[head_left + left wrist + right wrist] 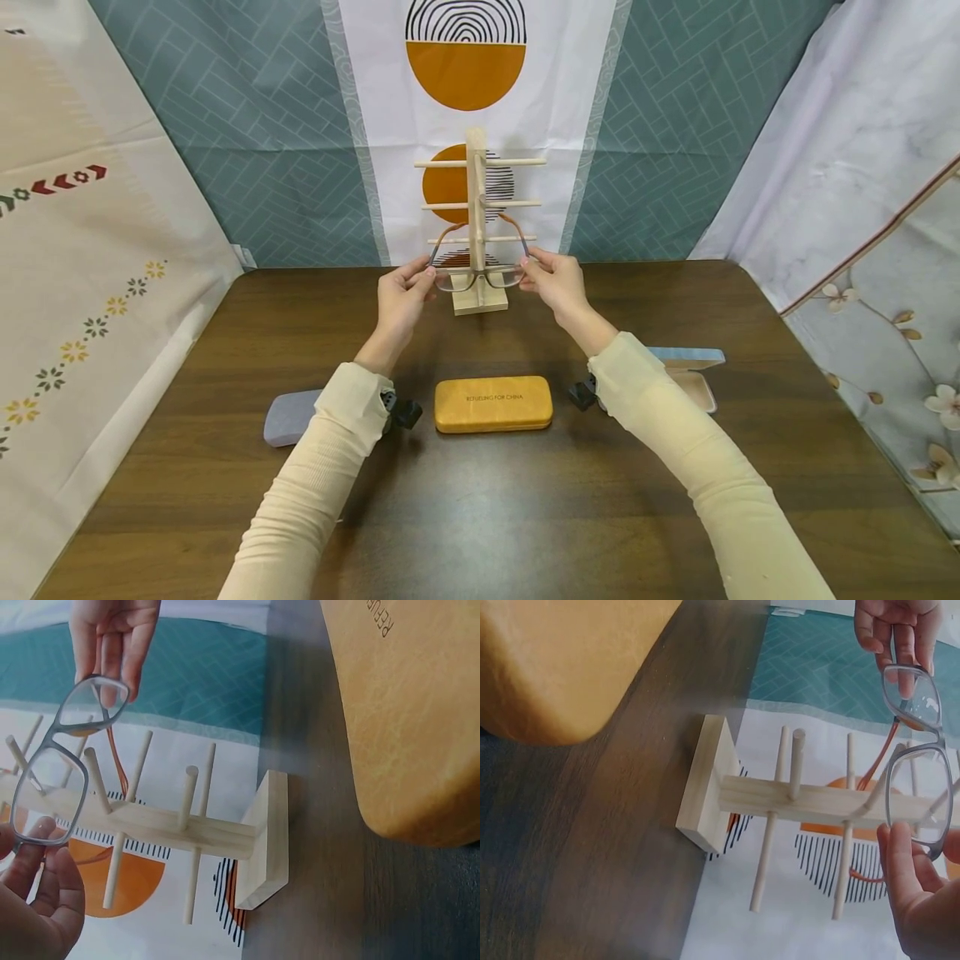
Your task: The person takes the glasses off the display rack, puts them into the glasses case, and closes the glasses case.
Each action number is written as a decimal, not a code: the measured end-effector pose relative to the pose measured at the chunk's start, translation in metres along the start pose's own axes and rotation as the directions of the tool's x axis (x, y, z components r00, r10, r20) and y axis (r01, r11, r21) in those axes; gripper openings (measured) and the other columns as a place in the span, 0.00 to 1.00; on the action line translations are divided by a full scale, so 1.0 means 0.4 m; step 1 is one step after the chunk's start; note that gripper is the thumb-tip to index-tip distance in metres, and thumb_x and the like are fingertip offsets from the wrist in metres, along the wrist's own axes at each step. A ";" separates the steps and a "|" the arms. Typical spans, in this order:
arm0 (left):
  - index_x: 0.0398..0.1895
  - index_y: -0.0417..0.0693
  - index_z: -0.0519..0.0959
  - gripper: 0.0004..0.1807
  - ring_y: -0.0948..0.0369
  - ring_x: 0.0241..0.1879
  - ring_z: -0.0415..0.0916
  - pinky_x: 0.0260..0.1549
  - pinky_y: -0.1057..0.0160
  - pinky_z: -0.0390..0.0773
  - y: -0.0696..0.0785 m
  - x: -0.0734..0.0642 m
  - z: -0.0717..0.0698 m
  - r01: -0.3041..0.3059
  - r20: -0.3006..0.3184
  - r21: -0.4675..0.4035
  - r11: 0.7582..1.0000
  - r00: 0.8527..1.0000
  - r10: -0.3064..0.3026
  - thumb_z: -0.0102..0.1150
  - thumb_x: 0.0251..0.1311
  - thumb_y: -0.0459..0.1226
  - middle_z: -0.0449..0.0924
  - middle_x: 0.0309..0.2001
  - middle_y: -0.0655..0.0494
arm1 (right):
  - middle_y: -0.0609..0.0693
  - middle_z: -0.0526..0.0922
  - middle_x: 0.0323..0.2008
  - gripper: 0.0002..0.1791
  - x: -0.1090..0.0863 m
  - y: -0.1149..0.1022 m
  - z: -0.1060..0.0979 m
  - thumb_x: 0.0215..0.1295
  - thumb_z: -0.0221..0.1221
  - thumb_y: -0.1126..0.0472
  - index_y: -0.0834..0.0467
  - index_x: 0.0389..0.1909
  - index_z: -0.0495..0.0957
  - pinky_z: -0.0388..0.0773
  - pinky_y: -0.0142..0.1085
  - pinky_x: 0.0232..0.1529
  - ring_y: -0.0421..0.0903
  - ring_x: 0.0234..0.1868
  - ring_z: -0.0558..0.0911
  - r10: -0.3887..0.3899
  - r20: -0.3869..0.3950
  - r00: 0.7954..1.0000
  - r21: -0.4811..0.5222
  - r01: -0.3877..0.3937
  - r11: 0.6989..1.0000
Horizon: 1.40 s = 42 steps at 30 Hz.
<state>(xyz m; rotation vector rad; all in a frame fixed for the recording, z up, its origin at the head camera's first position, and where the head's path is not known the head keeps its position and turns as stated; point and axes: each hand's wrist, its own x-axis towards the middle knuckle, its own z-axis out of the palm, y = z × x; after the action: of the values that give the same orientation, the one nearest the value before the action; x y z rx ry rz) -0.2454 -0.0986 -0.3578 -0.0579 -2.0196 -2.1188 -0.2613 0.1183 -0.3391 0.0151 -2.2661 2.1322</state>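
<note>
A pair of eyeglasses (480, 271) with grey frames and orange-tipped temples is held up in front of the wooden eyeglass stand (477, 192). My left hand (401, 300) pinches the left end of the frame between thumb and fingers. At the opposite end, my right hand (558, 287) pinches the frame the same way. Both temples are unfolded and point toward the stand. In the left wrist view, the lenses (49, 793) overlap the stand's upper pegs. The right wrist view shows the stand's square base (705, 784) on the table, with bare lower pegs.
A closed yellow glasses case (493, 405) lies mid-table. To its left sits a grey-blue case (291, 418), partly behind the left sleeve. An open light-blue case (693, 387) lies at right, partly hidden by the right sleeve. Patterned cloth (285, 125) hangs behind the table.
</note>
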 end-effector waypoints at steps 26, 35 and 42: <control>0.55 0.30 0.70 0.19 0.63 0.24 0.74 0.27 0.72 0.75 0.027 -0.055 -0.010 -0.096 -0.008 0.004 0.995 0.995 0.096 0.52 0.61 0.30 0.79 0.39 0.36 | 0.65 0.78 0.45 0.25 -0.066 -0.021 -0.010 0.64 0.54 0.63 0.67 0.61 0.65 0.79 0.31 0.33 0.40 0.29 0.81 -0.069 0.038 0.997 -0.038 0.071 0.997; 0.56 0.31 0.70 0.19 0.68 0.24 0.74 0.32 0.67 0.77 0.034 -0.080 -0.012 -0.109 0.001 0.011 0.994 0.994 0.109 0.52 0.61 0.29 0.79 0.39 0.37 | 0.63 0.78 0.46 0.24 -0.091 -0.027 -0.018 0.64 0.54 0.61 0.65 0.60 0.66 0.79 0.32 0.32 0.41 0.29 0.81 -0.096 0.049 0.994 -0.063 0.099 0.993; 0.55 0.33 0.71 0.18 0.60 0.29 0.76 0.31 0.69 0.76 0.037 -0.096 -0.017 -0.125 0.006 -0.013 0.992 0.992 0.125 0.52 0.61 0.30 0.82 0.37 0.43 | 0.63 0.79 0.45 0.24 -0.111 -0.029 -0.020 0.64 0.54 0.62 0.66 0.59 0.66 0.80 0.34 0.32 0.54 0.37 0.81 -0.119 0.065 0.991 -0.065 0.123 0.990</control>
<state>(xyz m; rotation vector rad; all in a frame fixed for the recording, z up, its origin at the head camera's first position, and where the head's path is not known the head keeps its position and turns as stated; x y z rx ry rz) -0.2046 -0.1009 -0.3505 -0.1889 -1.9527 -2.0572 -0.2163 0.1248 -0.3285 0.2129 -2.3054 2.0198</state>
